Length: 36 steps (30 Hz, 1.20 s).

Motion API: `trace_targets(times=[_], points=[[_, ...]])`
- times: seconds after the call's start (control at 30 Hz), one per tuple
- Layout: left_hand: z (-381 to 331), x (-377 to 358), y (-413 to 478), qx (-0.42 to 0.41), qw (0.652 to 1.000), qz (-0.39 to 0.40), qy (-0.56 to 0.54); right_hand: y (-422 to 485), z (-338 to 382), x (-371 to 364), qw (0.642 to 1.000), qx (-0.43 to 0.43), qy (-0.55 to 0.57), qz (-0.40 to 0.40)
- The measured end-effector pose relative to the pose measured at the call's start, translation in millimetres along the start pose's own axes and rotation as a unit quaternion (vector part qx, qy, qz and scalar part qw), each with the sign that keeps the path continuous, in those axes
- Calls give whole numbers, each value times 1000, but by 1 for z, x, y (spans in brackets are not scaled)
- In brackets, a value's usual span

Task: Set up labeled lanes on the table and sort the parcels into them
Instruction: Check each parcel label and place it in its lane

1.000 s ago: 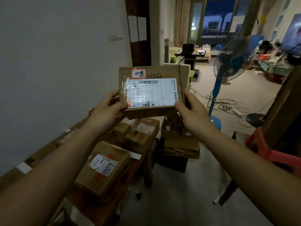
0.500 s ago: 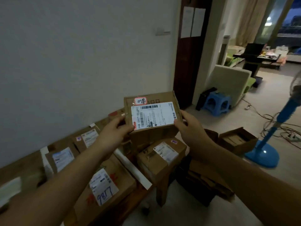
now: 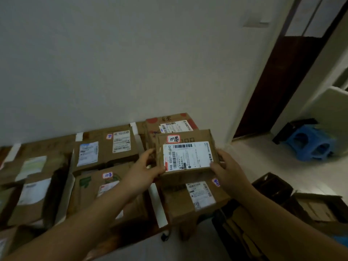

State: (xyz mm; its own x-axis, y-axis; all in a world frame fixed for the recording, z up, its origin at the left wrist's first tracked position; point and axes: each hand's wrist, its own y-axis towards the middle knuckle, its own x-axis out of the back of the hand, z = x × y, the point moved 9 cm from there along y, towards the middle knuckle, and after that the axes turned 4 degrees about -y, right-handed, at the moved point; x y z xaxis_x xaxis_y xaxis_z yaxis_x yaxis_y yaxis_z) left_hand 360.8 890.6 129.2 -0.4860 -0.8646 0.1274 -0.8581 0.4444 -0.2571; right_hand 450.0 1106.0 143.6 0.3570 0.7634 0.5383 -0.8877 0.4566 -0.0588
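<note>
Both hands, left (image 3: 145, 169) and right (image 3: 228, 169), grasp a parcel (image 3: 186, 157) label-up over the tabletop's (image 3: 47, 144) right end, apparently to match its lane.

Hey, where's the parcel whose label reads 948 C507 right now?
In the head view the labelled parcel is right of centre, held between the left hand and right hand, above a lower parcel right of the white tape strip.

Wooden table (image 3: 135, 230), cardboard parcels (image 3: 120, 147) in lanes between white tape strips (image 3: 159, 206).
</note>
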Motion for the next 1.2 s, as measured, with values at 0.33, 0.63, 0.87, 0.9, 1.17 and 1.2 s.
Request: trace_targets(times=[0.33,0.63,0.87,0.9,1.17,1.2], points=[[-3,-34,-26,-27,990,-134,-44,14,-17,30,992,49,75,91],[4,21,-63,-21,977,-212,-21,3,23,-31,977,108,63,175],[45,126,-93,28,966,-254,-37,-13,68,-139,969,105,15,224],[51,141,-95,36,966,-253,-37,-15,74,-154,969,92,16,229],[81,221,-91,66,976,-206,-15,-31,96,-227,976,24,38,214],[84,223,-92,66,978,-197,-9,-33,95,-230,977,19,42,208]])
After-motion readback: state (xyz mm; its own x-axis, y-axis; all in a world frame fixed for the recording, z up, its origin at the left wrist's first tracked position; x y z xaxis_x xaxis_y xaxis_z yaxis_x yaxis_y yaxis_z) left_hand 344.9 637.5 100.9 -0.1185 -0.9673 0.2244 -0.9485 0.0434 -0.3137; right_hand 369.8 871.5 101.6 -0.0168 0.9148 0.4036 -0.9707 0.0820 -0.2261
